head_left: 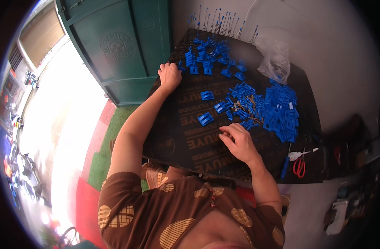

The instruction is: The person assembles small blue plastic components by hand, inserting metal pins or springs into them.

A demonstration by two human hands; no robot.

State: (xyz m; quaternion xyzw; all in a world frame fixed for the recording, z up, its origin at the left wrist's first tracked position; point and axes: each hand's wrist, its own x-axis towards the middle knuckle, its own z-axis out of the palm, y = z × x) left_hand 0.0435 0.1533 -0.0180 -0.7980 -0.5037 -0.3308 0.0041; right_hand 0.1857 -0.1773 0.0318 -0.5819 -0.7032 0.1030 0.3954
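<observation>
At the far left edge of the black plywood table (173, 145), my left hand (170, 77) has its fingers closed on a blue plastic piece (181, 67), mostly hidden by the fingers. Over the near middle of the table, my right hand (239, 143) is loosely curled, thumb and fingertips apart, with nothing seen between them. Beyond it lie a blue clip-like part (205, 119), a second one (207, 95) and a third (221, 107). A pile of small blue pegs (243, 92) mixed with brass-coloured screws (251, 102) is heaped past my right fingers.
Blue plates (281, 112) are piled at the right, beside a clear plastic bag (275, 62). Blue assemblies (207, 66) and upright spring rods (224, 29) crowd the back. Red-handled scissors (299, 168) and a white nozzle bottle (295, 156) lie near right. A green door (119, 45) borders the left.
</observation>
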